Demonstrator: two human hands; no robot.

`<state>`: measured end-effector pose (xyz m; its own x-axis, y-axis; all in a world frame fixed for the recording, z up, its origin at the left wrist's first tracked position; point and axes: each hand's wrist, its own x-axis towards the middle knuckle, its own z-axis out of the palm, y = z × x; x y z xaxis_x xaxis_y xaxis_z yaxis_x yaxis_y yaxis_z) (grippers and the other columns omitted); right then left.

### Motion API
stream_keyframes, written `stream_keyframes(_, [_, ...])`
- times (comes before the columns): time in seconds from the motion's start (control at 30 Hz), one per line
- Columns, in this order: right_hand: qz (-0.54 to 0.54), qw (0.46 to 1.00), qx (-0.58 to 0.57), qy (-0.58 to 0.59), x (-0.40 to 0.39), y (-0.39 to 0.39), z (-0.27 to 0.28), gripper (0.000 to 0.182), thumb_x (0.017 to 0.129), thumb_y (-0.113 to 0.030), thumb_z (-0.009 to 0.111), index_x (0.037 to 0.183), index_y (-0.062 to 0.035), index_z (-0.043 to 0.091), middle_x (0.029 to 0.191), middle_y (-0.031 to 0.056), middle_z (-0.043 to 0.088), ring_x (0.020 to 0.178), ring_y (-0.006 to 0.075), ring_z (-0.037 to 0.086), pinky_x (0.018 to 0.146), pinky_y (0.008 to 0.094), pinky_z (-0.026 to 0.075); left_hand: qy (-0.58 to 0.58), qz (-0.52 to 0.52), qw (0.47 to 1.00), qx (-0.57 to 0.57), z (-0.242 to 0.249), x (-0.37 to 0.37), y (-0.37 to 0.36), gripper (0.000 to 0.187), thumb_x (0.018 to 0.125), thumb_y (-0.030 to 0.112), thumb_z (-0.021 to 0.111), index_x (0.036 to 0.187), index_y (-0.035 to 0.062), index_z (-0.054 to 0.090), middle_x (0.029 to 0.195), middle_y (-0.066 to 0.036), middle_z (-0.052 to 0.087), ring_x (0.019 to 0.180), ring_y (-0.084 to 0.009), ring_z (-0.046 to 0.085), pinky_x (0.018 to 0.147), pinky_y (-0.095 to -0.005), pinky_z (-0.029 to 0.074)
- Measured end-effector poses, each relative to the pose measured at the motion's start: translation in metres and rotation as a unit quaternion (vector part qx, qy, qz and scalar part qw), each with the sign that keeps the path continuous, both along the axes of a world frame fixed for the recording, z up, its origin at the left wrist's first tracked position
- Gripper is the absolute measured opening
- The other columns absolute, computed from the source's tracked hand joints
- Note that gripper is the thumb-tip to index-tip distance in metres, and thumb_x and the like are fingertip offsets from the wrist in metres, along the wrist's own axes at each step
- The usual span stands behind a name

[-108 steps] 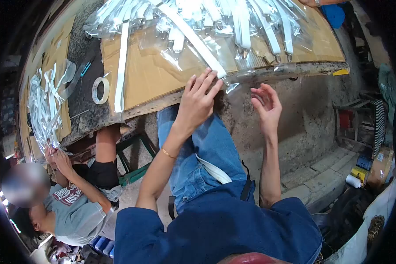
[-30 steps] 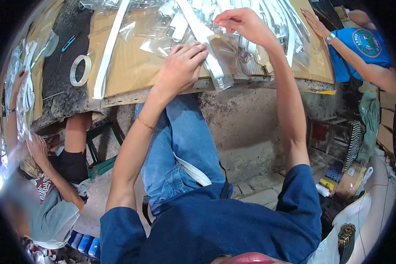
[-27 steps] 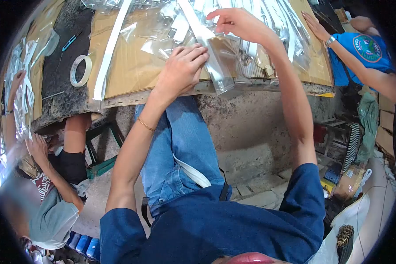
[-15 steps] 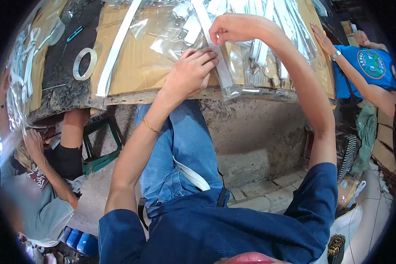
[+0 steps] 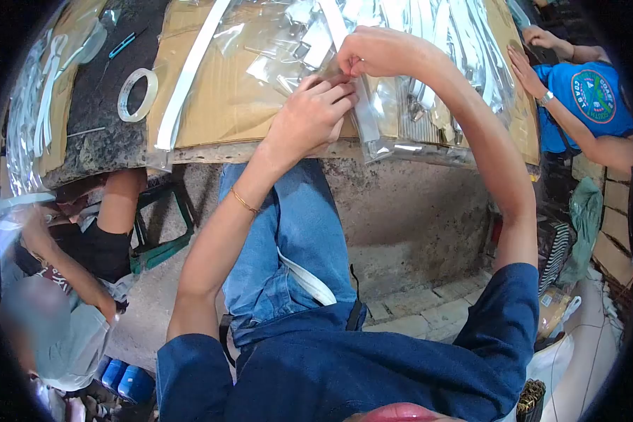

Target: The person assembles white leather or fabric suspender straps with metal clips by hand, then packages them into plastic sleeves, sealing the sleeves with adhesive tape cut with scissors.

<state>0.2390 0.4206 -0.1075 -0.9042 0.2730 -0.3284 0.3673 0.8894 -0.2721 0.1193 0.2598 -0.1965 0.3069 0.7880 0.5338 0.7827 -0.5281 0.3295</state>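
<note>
A long clear plastic bag (image 5: pixel 367 130) with a white flat strip (image 5: pixel 333 24) inside lies across the cardboard, its near end at the table edge. My left hand (image 5: pixel 316 112) has its fingers curled together over the left side of this bag. Just above it, my right hand (image 5: pixel 374 53) bends in from the right, thumb and forefinger pinched on the bag's plastic. The two hands almost meet. What lies exactly between the fingertips is partly hidden. To the left, another white strip (image 5: pixel 190 74) in clear plastic runs down to the edge.
Cardboard (image 5: pixel 239 119) covers the table, with a heap of bagged white strips (image 5: pixel 464 42) at the right. A tape roll (image 5: pixel 138 95) and a blue cutter (image 5: pixel 122 46) lie at left. One co-worker in a blue shirt (image 5: pixel 577 88) is at right, another person (image 5: pixel 63 330) at left.
My right hand has come slightly down, closer to my left fingertips. The left hand has shifted a little to the right. Both co-workers' arms have moved.
</note>
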Motion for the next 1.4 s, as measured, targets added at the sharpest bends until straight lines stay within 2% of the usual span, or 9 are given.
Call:
stream_keyframes(0.2, [-0.006,0.996,0.084,0.037,0.006,-0.011,-0.006,0.026,0.078,-0.007,0.066,0.103,-0.0072,0.061,0.073,0.0122,0.065,0.076,0.0348,0.064,0.069,0.0438,0.051,0.021,0.0,1.0,-0.019,0.002,-0.001,-0.001,0.038,0.072,0.006,0.066,0.11,0.007,0.064,0.114,-0.004,0.063,0.106,-0.0211,0.058,0.098,-0.039,0.043])
stream_keyframes(0.3, [-0.021,0.99,0.137,0.024,0.005,-0.014,-0.002,0.039,0.075,-0.009,0.07,0.111,-0.0106,0.054,0.085,0.0122,0.064,0.086,0.0343,0.064,0.075,0.0429,0.051,0.015,0.008,0.999,0.034,0.004,0.001,0.0,0.026,0.072,0.007,0.062,0.098,0.0062,0.064,0.107,-0.004,0.064,0.108,-0.018,0.06,0.092,-0.0374,0.043])
stream_keyframes(0.37, [0.044,0.968,0.212,0.128,0.009,-0.007,-0.01,0.051,0.068,-0.012,0.078,0.113,-0.0077,0.056,0.099,0.0131,0.064,0.099,0.0325,0.064,0.078,0.0425,0.054,0.011,0.006,1.0,0.024,0.004,0.001,0.0,0.026,0.072,0.007,0.062,0.098,0.0061,0.064,0.108,-0.005,0.063,0.11,-0.0187,0.059,0.094,-0.0374,0.043])
stream_keyframes(0.47, [0.021,0.964,0.234,0.122,0.009,-0.002,-0.012,0.056,0.065,-0.015,0.081,0.114,-0.0083,0.055,0.109,0.012,0.059,0.108,0.0303,0.059,0.084,0.0422,0.053,0.013,0.01,1.0,0.021,0.008,0.002,-0.002,0.026,0.074,0.007,0.062,0.099,0.0056,0.063,0.11,-0.005,0.062,0.114,-0.0206,0.058,0.097,-0.0384,0.042])
stream_keyframes(0.7, [-0.005,0.965,0.223,0.137,0.01,-0.007,-0.009,0.05,0.066,-0.013,0.079,0.109,-0.0079,0.056,0.106,0.0101,0.057,0.106,0.0298,0.057,0.089,0.0399,0.049,0.004,-0.006,1.0,-0.014,0.005,0.0,0.001,0.028,0.076,0.005,0.062,0.103,0.0043,0.063,0.118,-0.009,0.06,0.122,-0.0243,0.053,0.103,-0.0422,0.04])
stream_keyframes(0.9, [0.045,0.961,0.203,0.18,0.035,-0.018,-0.014,0.024,0.071,-0.01,0.074,0.091,-0.0051,0.063,0.096,0.0074,0.058,0.097,0.0263,0.058,0.086,0.0379,0.049,-0.009,-0.015,1.0,-0.011,0.003,0.001,0.001,0.024,0.077,0.005,0.06,0.101,0.0028,0.061,0.113,-0.01,0.06,0.117,-0.025,0.055,0.101,-0.0415,0.041])
stream_keyframes(0.97, [0.051,0.961,0.175,0.207,0.044,-0.024,-0.021,0.012,0.079,-0.013,0.07,0.087,-0.0061,0.065,0.094,0.0062,0.061,0.097,0.0227,0.06,0.088,0.0363,0.05,-0.01,-0.009,1.0,-0.002,0.005,0.002,0.0,0.022,0.078,0.005,0.06,0.1,0.0028,0.061,0.112,-0.01,0.061,0.117,-0.0251,0.055,0.101,-0.0416,0.041])
stream_keyframes(1.23, [0.053,0.94,0.206,0.265,0.058,-0.038,-0.036,0.015,0.084,-0.012,0.062,0.097,-0.0051,0.065,0.108,0.0049,0.064,0.106,0.0224,0.06,0.094,0.0346,0.048,-0.018,-0.008,1.0,-0.003,0.005,0.002,0.0,0.017,0.083,0.006,0.058,0.1,0.0027,0.061,0.113,-0.01,0.06,0.114,-0.0249,0.056,0.101,-0.0418,0.04])
stream_keyframes(1.4, [0.033,0.948,0.195,0.249,0.06,-0.046,-0.039,0.035,0.082,-0.004,0.059,0.117,-0.0017,0.056,0.12,0.0115,0.058,0.115,0.0297,0.056,0.096,0.0413,0.047,-0.014,-0.01,1.0,-0.016,0.003,0.003,0.0,0.018,0.083,0.006,0.058,0.1,0.0029,0.061,0.114,-0.01,0.06,0.114,-0.0244,0.057,0.1,-0.0416,0.041])
